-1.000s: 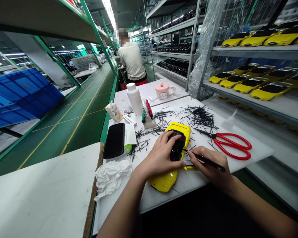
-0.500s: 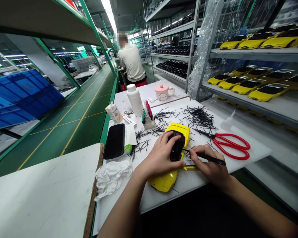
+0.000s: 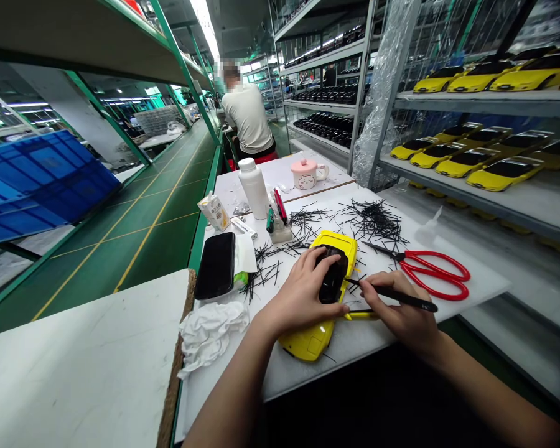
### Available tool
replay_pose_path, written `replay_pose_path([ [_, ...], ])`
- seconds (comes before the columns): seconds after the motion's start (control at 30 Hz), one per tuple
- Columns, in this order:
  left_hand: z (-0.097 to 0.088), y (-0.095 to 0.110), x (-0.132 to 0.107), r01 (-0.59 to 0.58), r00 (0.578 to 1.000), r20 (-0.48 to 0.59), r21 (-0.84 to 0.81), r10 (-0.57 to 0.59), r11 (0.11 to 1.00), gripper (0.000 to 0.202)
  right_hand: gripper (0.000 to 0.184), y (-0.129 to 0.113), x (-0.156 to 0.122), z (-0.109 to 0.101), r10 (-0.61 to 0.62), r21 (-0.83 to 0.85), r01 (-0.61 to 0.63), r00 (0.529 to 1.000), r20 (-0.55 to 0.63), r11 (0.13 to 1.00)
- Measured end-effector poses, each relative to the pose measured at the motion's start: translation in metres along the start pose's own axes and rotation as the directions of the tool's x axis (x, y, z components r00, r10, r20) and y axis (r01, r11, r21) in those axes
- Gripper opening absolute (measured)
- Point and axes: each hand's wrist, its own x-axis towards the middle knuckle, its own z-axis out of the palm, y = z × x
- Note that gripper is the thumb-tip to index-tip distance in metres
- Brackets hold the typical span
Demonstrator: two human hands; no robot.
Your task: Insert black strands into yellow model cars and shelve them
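A yellow toy car body point(image 3: 324, 292) with a black cabin lies on the white board point(image 3: 471, 286) in front of me. My left hand point(image 3: 303, 292) rests on its roof, fingers curled over the black cabin and holding it down. My right hand point(image 3: 401, 314) pinches a thin black tool point(image 3: 392, 295) like a pen. The tool's tip touches the car's right side by the cabin.
Red scissors point(image 3: 432, 269) lie to the right. Several thin black strips point(image 3: 371, 219) litter the board. A black phone point(image 3: 216, 264), crumpled tissue point(image 3: 210, 333), white bottle point(image 3: 254, 186) and pink mug point(image 3: 308, 172) are around. Shelves of yellow cars point(image 3: 499, 171) stand right. A person point(image 3: 248, 115) sits ahead.
My right hand has shifted slightly to the right and the black tool has tilted flatter. The left hand and the car have stayed put.
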Motion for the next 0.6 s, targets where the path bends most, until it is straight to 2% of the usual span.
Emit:
replay_pose_path([
  [0.1, 0.0, 0.0, 0.0, -0.003, 1.0, -0.007, -0.011, 0.003, 1.0, 0.078, 0.006, 0.0, 0.001, -0.002, -0.039, -0.003, 0.039, 0.999, 0.005, 0.999],
  [0.23, 0.0, 0.0, 0.0, -0.004, 1.0, -0.008, -0.014, 0.004, 1.0, 0.077, 0.01, 0.004, 0.002, -0.003, -0.127, 0.005, 0.127, 0.989, 0.075, 0.992],
  [0.4, -0.002, 0.002, -0.001, 0.011, 1.0, 0.015, 0.016, -0.011, 1.0, 0.079, 0.015, 0.006, 0.0, -0.013, -0.18, 0.065, 0.172, 0.973, 0.147, 0.983],
  [0.5, -0.003, 0.005, -0.002, 0.027, 0.999, 0.043, 0.035, -0.029, 0.999, 0.082, 0.016, 0.007, -0.001, -0.023, -0.146, 0.111, 0.133, 0.982, 0.116, 0.985],
  [0.6, -0.002, 0.01, -0.002, 0.042, 0.997, 0.063, 0.039, -0.044, 0.998, 0.088, 0.003, 0.015, 0.003, -0.036, -0.017, 0.075, 0.01, 0.996, 0.084, 0.997],
])
